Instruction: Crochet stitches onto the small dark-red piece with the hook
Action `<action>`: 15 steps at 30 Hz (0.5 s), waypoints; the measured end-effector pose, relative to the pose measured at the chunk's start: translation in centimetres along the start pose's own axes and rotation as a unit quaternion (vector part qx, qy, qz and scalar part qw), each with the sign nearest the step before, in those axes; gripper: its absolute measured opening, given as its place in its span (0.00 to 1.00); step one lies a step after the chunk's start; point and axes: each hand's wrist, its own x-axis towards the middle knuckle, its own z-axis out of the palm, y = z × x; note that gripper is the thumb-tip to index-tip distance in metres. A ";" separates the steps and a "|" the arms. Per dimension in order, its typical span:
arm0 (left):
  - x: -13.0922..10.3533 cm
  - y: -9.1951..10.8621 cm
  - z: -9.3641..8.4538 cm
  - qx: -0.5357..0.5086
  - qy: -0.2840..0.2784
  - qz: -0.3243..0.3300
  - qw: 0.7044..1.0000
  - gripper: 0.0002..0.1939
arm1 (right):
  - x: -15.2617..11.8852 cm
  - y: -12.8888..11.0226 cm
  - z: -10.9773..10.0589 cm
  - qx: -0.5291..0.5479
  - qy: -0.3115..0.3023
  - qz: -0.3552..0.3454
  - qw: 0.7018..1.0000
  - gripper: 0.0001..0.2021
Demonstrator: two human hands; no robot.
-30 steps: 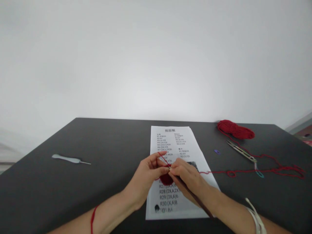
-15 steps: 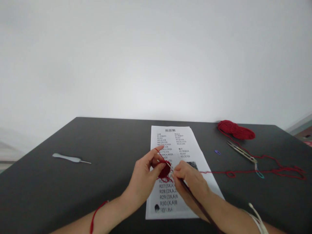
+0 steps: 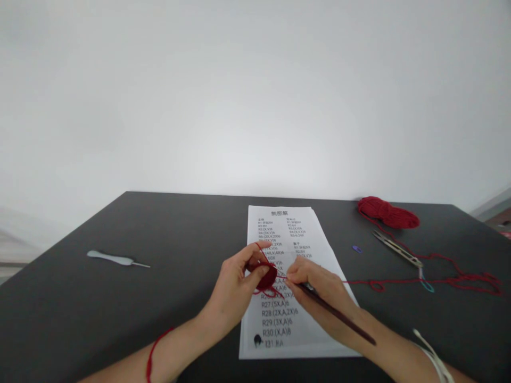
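Observation:
A small round piece of red crochet [image 3: 266, 276] is pinched between the thumb and fingers of my left hand [image 3: 235, 279]. Red yarn runs up over the raised index finger of that hand. My right hand [image 3: 319, 284] grips a crochet hook [image 3: 339, 315] with a dark brown handle, which slants back over the wrist. The hook's thin tip points left to the work's edge, where a strand of red yarn stretches between the two. Loose red yarn ends hang below the piece. Both hands are above a printed pattern sheet [image 3: 275, 340].
On the dark table [image 3: 179, 223], a grey-handled crochet hook [image 3: 115, 259] lies to the left. At the right are a red yarn skein [image 3: 388, 212], thread snips [image 3: 397, 248] with a teal loop [image 3: 426, 285], a purple stitch marker [image 3: 356, 249] and a trailing yarn strand [image 3: 399, 281]. A white wall stands behind.
My right hand has shifted slightly right, drawing the hook away from the crochet piece. The hook's handle now lies flatter across the wrist. My left hand keeps its pinch, with the piece tilted a little.

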 end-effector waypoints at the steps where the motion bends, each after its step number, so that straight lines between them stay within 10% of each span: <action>1: 0.0 0.0 0.0 0.001 -0.002 -0.001 1.000 0.13 | 0.0 -0.1 -0.1 0.005 -0.002 0.001 1.000 0.09; 6: -0.3 0.4 -0.2 0.005 -0.006 0.002 1.000 0.05 | 0.2 0.1 -0.2 0.149 0.042 0.143 0.978 0.08; 11: -0.4 0.6 0.0 -0.102 -0.022 -0.045 0.994 0.06 | 0.8 0.6 0.7 0.425 0.073 0.270 0.861 0.08; 15: -0.5 0.6 0.6 -0.229 -0.045 -0.095 0.968 0.24 | 0.2 0.8 2.1 0.325 0.089 0.224 0.915 0.07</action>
